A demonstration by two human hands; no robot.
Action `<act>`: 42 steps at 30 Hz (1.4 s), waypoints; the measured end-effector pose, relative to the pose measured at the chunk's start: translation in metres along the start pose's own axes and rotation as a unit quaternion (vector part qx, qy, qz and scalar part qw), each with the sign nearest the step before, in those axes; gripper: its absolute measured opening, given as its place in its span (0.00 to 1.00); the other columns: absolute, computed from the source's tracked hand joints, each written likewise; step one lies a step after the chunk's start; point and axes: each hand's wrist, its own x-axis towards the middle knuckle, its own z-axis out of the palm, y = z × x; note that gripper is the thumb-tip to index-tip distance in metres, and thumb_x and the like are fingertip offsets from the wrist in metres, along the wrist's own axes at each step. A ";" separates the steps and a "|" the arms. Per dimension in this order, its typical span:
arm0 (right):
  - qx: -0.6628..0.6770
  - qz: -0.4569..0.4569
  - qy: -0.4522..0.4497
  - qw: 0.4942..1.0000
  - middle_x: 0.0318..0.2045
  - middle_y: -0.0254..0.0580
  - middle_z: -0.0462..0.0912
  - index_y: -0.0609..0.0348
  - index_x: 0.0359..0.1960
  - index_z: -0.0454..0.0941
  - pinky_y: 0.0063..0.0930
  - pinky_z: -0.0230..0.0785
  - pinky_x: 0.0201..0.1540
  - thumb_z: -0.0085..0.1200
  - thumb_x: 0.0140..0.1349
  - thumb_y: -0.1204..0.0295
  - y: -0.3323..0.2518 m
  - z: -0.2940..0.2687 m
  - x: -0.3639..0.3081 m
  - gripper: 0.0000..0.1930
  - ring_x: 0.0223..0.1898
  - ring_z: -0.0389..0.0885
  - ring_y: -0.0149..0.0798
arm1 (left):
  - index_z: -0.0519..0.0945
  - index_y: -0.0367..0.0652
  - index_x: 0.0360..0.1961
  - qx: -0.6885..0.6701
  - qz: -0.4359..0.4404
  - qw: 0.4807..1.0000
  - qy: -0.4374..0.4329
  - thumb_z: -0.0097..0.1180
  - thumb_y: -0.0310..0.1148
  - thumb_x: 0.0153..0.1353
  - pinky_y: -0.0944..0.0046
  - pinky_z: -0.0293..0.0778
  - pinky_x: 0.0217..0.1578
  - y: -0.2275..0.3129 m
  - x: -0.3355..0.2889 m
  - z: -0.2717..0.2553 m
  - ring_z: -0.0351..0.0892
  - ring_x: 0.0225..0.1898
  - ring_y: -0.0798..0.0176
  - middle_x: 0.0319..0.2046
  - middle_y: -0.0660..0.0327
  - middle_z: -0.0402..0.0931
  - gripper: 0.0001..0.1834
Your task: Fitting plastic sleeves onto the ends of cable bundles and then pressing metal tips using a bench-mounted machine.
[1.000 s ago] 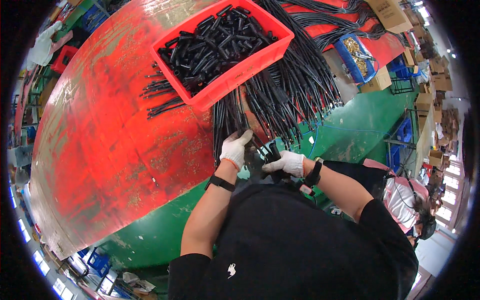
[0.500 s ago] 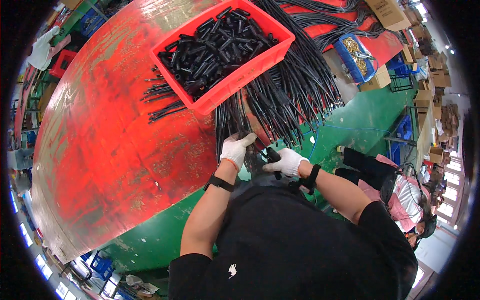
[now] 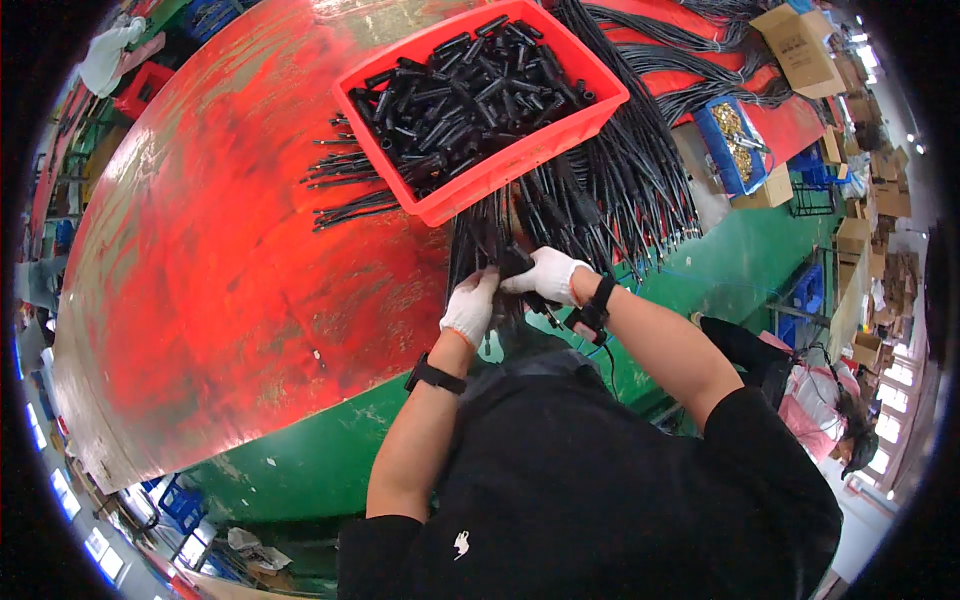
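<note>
My left hand (image 3: 470, 305), in a white glove, is closed at the near ends of the black cables (image 3: 640, 195) and pinches a cable end. Beside it my right hand (image 3: 545, 275), also gloved, is closed round black sleeves, one of which (image 3: 516, 262) shows above its fingers. The two hands meet at the fingertips, so the exact contact between cable and sleeve is hidden. Just beyond them stands a red plastic bin (image 3: 520, 177) on top of the cables, heaped with short black ribbed sleeves (image 3: 460, 110).
The worn red tabletop (image 3: 250, 260) stretches left. At the far right sits a blue box (image 3: 712, 140) of small brass-coloured parts with a tool on it. An open cardboard carton (image 3: 805, 60) stands behind. A person (image 3: 815, 400) is at the right, over the green floor (image 3: 330, 440).
My right hand has moved up and left with the sleeves, closing the gap to my left hand. The left hand keeps its place at the cable ends. The view has shifted slightly.
</note>
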 end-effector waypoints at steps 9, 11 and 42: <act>-0.004 0.035 0.031 0.999 0.31 0.41 0.88 0.62 0.49 0.89 0.34 0.74 0.26 0.69 0.67 0.49 -0.004 0.024 0.023 0.25 0.25 0.82 0.36 | 0.64 0.28 0.71 0.130 0.094 0.987 0.030 0.83 0.33 0.49 0.57 0.83 0.56 -0.003 -0.020 0.007 0.84 0.54 0.54 0.56 0.51 0.81 0.53; 0.018 0.038 -0.015 0.999 0.30 0.39 0.87 0.61 0.48 0.89 0.32 0.74 0.27 0.69 0.67 0.48 0.000 0.015 0.016 0.25 0.26 0.81 0.33 | 0.63 0.27 0.72 0.164 0.098 0.981 0.038 0.81 0.31 0.49 0.56 0.81 0.60 0.000 -0.018 0.007 0.84 0.58 0.52 0.58 0.49 0.81 0.53; 0.489 -0.076 0.081 0.865 0.40 0.40 0.90 0.60 0.51 0.87 0.36 0.81 0.41 0.70 0.65 0.72 0.029 -0.003 -0.030 0.14 0.37 0.87 0.35 | 0.80 0.38 0.62 -0.073 -0.014 0.997 0.022 0.53 0.41 0.80 0.53 0.81 0.48 0.015 0.031 0.034 0.84 0.45 0.56 0.48 0.57 0.85 0.19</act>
